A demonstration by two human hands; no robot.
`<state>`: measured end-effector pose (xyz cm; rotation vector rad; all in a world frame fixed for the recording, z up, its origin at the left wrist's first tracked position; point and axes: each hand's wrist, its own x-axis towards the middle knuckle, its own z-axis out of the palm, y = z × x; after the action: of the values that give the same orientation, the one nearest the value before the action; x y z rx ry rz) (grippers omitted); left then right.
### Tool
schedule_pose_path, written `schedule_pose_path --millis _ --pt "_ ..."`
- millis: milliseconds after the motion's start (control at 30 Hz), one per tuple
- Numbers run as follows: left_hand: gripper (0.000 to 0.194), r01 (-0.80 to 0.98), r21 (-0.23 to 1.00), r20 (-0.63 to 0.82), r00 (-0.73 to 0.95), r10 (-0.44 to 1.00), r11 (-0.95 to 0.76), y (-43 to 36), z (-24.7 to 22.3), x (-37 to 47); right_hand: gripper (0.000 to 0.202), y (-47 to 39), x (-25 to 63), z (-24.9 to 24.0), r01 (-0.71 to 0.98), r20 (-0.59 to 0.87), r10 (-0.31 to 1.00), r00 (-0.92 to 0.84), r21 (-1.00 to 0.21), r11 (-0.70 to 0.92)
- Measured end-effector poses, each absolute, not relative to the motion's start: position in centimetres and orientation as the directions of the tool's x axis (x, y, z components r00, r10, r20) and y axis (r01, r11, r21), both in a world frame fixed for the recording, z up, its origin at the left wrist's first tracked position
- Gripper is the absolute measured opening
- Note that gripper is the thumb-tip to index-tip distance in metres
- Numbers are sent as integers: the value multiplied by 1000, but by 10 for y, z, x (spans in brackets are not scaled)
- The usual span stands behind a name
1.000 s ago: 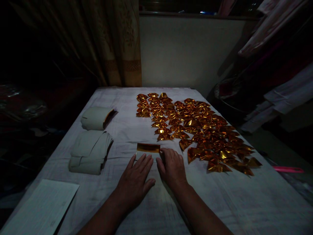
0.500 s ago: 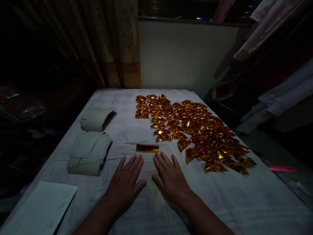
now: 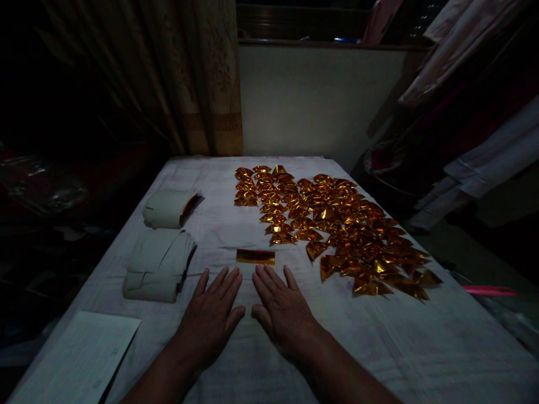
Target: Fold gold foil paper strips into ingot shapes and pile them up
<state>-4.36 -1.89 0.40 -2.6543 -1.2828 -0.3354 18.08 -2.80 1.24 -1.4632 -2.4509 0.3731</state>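
Note:
My left hand [image 3: 211, 316] lies palm down on the white cloth, fingers spread, holding nothing. Beside it, my right hand [image 3: 283, 316] rests flat in the same way, its fingertips just below a flat gold foil strip [image 3: 255, 257]. A gap separates the two hands. Several folded gold foil pieces [image 3: 326, 215] cover the right and back part of the table in rows and a denser cluster. To the left are a curved stack of grey-white paper [image 3: 168, 208] and, nearer, a larger layered stack [image 3: 158, 258].
The cloth-covered table [image 3: 400, 348] reaches toward a pale wall [image 3: 320, 101]. A white printed sheet [image 3: 80, 359] lies at the near left. A patterned curtain [image 3: 210, 73] hangs behind, with clothes [image 3: 484, 151] at right and a pink object [image 3: 490, 290] beyond the table's edge.
My right hand has shifted slightly left, closer to my left hand. Both stay flat. The view has moved a little.

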Motion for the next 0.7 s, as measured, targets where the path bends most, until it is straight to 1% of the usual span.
schedule_pose_path --millis 67,133,233,333,400,433,467,533,600,700 --pt "54 793 -42 258 596 761 -607 -20 5 -47 56 -33 194 10 853 82 914 -397 -334 401" --pt "53 798 -21 255 587 768 -603 -20 9 -49 56 -37 206 9 872 57 923 -382 -309 380" --pt "43 809 46 273 554 787 -586 -16 19 -45 54 -36 212 9 883 51 932 -360 -304 358" --pt "25 837 172 311 455 835 -520 -4 28 -35 42 -29 208 12 881 138 944 -300 -340 330" --pt "18 837 260 328 392 859 -481 8 28 -28 31 -22 204 12 870 223 939 -261 -367 329" --pt "21 833 295 342 365 866 -467 14 26 -26 27 -19 203 11 862 267 931 -248 -379 337" --pt "29 829 321 355 342 870 -457 19 23 -24 25 -16 202 10 853 312 921 -234 -389 349" --pt "41 818 355 374 320 871 -453 27 14 -23 25 -11 203 4 836 398 894 -205 -403 371" --pt "41 800 378 384 322 865 -466 30 6 -25 30 -9 204 -2 823 463 868 -181 -412 391" --pt "39 779 406 387 326 862 -477 30 0 -27 37 -9 205 -7 810 492 856 -159 -430 398"
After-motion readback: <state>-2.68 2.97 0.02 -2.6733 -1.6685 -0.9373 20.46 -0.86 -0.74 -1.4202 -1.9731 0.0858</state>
